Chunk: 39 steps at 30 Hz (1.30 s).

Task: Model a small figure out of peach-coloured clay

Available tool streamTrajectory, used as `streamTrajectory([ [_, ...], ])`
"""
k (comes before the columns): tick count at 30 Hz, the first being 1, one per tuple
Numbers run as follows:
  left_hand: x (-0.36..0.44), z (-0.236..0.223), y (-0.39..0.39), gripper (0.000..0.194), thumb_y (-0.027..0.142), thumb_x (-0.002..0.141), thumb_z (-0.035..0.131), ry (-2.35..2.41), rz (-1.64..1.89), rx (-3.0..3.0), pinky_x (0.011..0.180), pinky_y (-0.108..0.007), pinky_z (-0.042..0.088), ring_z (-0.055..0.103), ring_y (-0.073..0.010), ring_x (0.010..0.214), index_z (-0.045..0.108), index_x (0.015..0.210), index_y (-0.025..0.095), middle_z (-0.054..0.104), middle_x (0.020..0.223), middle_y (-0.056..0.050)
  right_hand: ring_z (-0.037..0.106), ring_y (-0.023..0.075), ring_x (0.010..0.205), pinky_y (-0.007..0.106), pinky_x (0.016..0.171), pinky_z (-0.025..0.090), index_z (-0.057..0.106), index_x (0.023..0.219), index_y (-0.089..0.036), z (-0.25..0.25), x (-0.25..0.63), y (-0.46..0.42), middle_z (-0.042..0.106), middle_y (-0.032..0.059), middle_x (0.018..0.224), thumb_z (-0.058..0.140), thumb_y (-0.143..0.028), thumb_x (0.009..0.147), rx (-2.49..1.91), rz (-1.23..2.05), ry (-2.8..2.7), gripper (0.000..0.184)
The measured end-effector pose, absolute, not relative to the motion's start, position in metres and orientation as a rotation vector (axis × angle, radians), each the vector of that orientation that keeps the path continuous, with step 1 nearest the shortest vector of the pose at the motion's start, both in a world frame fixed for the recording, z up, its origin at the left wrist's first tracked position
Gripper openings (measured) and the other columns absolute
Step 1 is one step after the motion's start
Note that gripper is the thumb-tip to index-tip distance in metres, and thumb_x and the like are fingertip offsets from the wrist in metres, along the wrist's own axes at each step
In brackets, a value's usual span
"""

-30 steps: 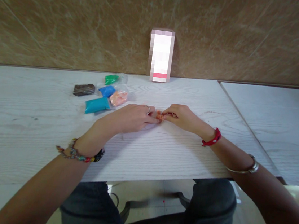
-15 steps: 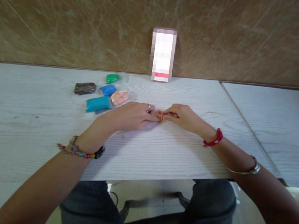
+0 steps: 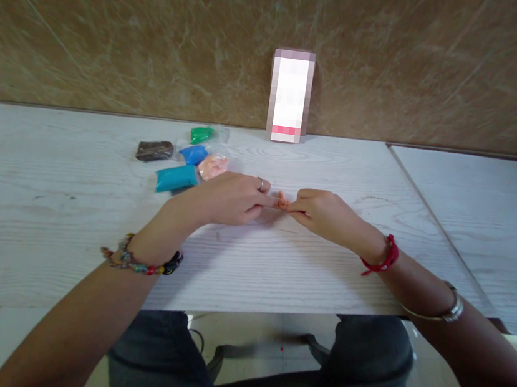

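Note:
A small lump of orange clay [image 3: 282, 201] sits pinched between the fingertips of both my hands, just above the white wooden table [image 3: 51, 193]. My left hand [image 3: 227, 197], with a ring on one finger, has its fingers closed on the lump from the left. From the right, my right hand [image 3: 326, 213] grips the same lump with curled fingers. Most of the clay is hidden by the fingertips.
Left of my hands lie wrapped clay packets: teal [image 3: 176, 178], blue [image 3: 193, 153], green [image 3: 202, 134], peach [image 3: 213, 166] and dark brown [image 3: 154, 150]. A blurred white upright object [image 3: 290, 95] leans on the brown marbled wall. A second tabletop [image 3: 483, 208] adjoins at right.
Both hands have stayed pinched on the orange clay and drawn closer together around it. The view has shifted slightly, so everything sits a little further right.

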<state>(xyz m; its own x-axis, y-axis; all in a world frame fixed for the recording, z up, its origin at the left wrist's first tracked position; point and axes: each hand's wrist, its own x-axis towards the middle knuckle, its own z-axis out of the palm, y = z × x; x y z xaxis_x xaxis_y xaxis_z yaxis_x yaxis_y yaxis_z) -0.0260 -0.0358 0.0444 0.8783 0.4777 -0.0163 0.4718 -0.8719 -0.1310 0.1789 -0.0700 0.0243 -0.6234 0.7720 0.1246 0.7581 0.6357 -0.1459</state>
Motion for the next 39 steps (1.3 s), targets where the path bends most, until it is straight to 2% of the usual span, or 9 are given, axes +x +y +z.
streamTrajectory([
  [8,-0.017,0.034,-0.039,0.031,0.022,0.087,0.036,-0.735,0.051,-2.858,0.059,-0.025,0.037,0.057,-0.0123,0.07,0.061,0.106,0.024,0.063,0.091,-0.003,0.05,0.0118,0.063,0.028,0.052,0.023,0.065,0.097,-0.016,0.025,0.177,-0.071,0.061,0.0063,0.081,0.023,-0.026,0.094,-1.352,-0.105,-2.798,0.043],
  [21,-0.015,0.026,-0.038,0.029,0.029,0.091,0.034,-0.734,0.0,-2.863,0.06,-0.026,0.04,0.06,-0.014,0.077,0.058,0.107,0.027,0.063,0.102,-0.001,0.049,0.011,0.063,0.027,0.052,0.023,0.064,0.094,-0.016,0.019,0.18,-0.068,0.061,0.0052,0.08,0.035,-0.02,0.09,-1.297,-0.074,-2.795,0.029],
  [32,-0.016,0.029,-0.038,0.031,0.03,0.09,0.034,-0.812,0.019,-2.843,0.053,-0.024,0.032,0.058,-0.0124,0.068,0.057,0.111,0.029,0.063,0.094,-0.002,0.052,0.0123,0.068,0.027,0.055,0.027,0.064,0.094,-0.015,0.022,0.181,-0.066,0.062,0.006,0.083,0.03,-0.021,0.092,-1.298,0.001,-2.794,0.034],
  [39,-0.014,0.028,-0.039,0.031,0.033,0.091,0.033,-0.797,-0.008,-2.847,0.053,-0.025,0.032,0.058,-0.013,0.069,0.059,0.107,0.028,0.063,0.093,-0.002,0.053,0.0122,0.067,0.027,0.054,0.026,0.063,0.094,-0.015,0.018,0.181,-0.065,0.062,0.0054,0.082,0.035,-0.018,0.089,-1.298,-0.034,-2.796,0.028],
])
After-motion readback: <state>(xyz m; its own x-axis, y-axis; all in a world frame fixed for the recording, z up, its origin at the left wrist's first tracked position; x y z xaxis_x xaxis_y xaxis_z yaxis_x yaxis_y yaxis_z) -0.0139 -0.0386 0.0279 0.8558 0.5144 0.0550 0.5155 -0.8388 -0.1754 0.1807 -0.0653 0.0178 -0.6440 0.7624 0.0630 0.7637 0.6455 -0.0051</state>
